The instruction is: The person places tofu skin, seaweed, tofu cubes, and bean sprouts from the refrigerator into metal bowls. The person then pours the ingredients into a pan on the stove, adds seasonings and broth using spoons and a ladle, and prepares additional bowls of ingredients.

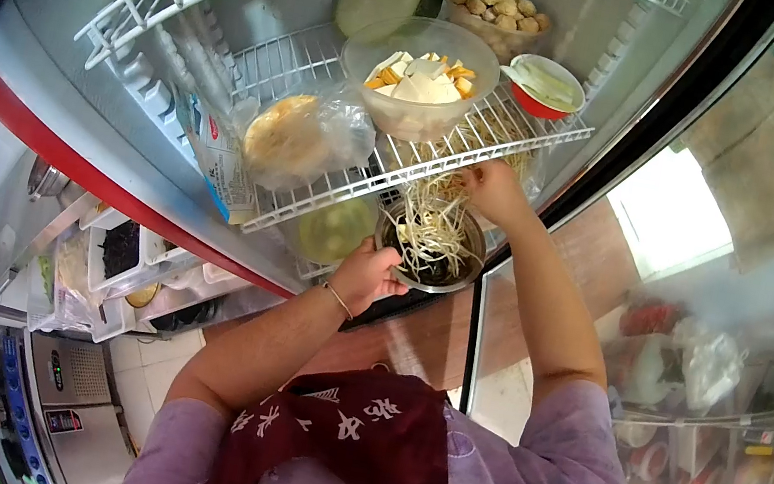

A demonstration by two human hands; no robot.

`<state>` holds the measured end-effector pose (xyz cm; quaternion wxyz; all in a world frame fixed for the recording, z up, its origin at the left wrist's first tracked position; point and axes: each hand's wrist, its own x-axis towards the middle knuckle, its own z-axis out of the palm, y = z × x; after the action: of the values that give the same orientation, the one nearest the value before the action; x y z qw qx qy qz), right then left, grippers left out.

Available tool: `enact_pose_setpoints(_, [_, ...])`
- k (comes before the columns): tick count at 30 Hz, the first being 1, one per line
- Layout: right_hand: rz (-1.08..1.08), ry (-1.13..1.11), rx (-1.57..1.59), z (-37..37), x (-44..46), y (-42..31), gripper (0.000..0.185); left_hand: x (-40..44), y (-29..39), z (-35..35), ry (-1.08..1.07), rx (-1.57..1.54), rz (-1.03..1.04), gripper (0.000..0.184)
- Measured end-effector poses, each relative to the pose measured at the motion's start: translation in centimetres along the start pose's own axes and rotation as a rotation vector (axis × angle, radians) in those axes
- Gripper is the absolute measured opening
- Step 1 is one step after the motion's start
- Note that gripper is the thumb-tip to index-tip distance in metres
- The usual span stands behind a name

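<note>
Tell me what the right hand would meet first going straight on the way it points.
Most likely the pale, thin bean sprouts showing through the white wire shelf. The right hand seems almost at them, perhaps already touching; depth is unclear.

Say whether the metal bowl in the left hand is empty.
Not empty: pale bean sprouts lie heaped inside the metal bowl, covering much of its opening.

White characters point(384, 408) stand on the maroon apron point(374, 453), lower centre; packet point(224, 160) print, left of centre, is unreadable.
</note>
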<state>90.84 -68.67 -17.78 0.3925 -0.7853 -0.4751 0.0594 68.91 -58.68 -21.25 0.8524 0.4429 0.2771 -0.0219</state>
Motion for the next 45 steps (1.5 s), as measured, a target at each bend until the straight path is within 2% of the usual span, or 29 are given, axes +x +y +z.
enact_pose_setpoints(2, [0.092,0.079,-0.219,0.7,0.6,2.0,0.024,0.1,0.1,0.2,0.012,0.0,0.002,0.028])
enact_pose_setpoints(3, [-0.009,0.134,-0.234,1.0,0.8,2.5,0.034,0.0,0.1,0.4,0.022,-0.003,0.005,0.029])
enact_pose_setpoints(4, [-0.013,0.129,-0.233,1.2,1.0,3.1,0.034,-0.1,0.1,0.5,0.034,-0.008,0.008,0.029])
enact_pose_setpoints(6, [0.117,0.017,-0.242,1.1,1.3,0.1,0.045,0.1,-0.2,0.4,0.018,-0.002,0.017,0.029])
enact_pose_setpoints(10, [-0.05,0.037,-0.477,3.5,2.1,-2.7,0.059,-0.3,0.0,1.3,0.045,0.001,0.046,0.028])
enact_pose_setpoints(11, [0.062,-0.084,-0.5,3.5,2.2,-3.6,0.06,-0.3,0.1,1.3,0.046,0.002,0.047,0.028])
enact_pose_setpoints(14, [0.079,-0.193,-0.53,4.5,3.6,-0.7,0.058,0.0,-0.1,0.7,0.039,-0.006,0.039,0.026])
enact_pose_setpoints(15, [0.034,-0.215,-0.446,5.4,4.6,2.1,0.054,0.3,-0.3,0.4,0.03,-0.017,0.03,0.027])
enact_pose_setpoints(16, [-0.018,-0.14,-0.332,5.4,4.7,3.0,0.046,0.5,-0.3,0.2,0.022,-0.028,0.022,0.027])
enact_pose_setpoints(19, [-0.053,-0.106,-0.286,4.4,4.7,4.4,0.038,0.4,-0.1,0.2,0.01,-0.012,0.025,0.028])
enact_pose_setpoints(21, [-0.11,0.032,-0.096,2.9,3.5,2.3,0.03,0.7,-0.3,-0.1,0.005,-0.023,0.03,0.028])
enact_pose_setpoints(22, [-0.109,0.03,-0.096,2.2,2.8,1.0,0.03,0.9,-0.4,-0.2,0.0,-0.031,0.033,0.028])
enact_pose_setpoints(24, [0.243,-0.175,-0.11,1.2,1.1,-1.7,0.02,0.7,-0.2,0.0,-0.002,-0.025,0.038,0.028])
enact_pose_setpoints(25, [0.245,-0.175,-0.109,1.6,0.1,-1.9,0.02,0.6,-0.1,0.1,-0.004,-0.018,0.044,0.028])
enact_pose_setpoints(27, [-0.191,-0.052,-0.165,2.3,-1.6,-2.1,0.013,0.6,0.0,0.3,0.004,-0.019,0.043,0.028])
enact_pose_setpoints(28, [-0.189,-0.051,-0.165,2.7,-2.2,-2.2,0.013,0.6,0.0,0.3,0.013,-0.021,0.044,0.028])
enact_pose_setpoints(30, [-0.399,-0.113,-0.149,3.5,-3.0,-2.0,0.012,0.7,0.0,0.2,0.013,-0.027,0.045,0.027])
enact_pose_setpoints(35, [-0.429,-0.259,-0.247,2.6,-3.8,-2.5,0.013,1.0,-0.3,-0.2,0.028,-0.038,0.041,0.027])
enact_pose_setpoints(37, [-0.295,-0.438,-0.337,1.9,-3.9,-3.4,0.022,1.0,-0.4,-0.3,0.035,-0.038,0.042,0.027])
enact_pose_setpoints(40, [-0.221,-0.435,-0.244,0.8,-4.2,-4.7,0.032,0.9,-0.5,-0.4,0.037,-0.006,0.067,0.029])
enact_pose_setpoints(44, [-0.274,-0.367,-0.166,0.0,-4.6,-5.0,0.037,0.1,-0.3,-0.1,0.065,0.023,0.067,0.03])
enact_pose_setpoints(45, [-0.268,-0.317,-0.051,-0.4,-4.3,-4.7,0.037,0.3,-0.6,-0.3,0.06,0.018,0.078,0.031])
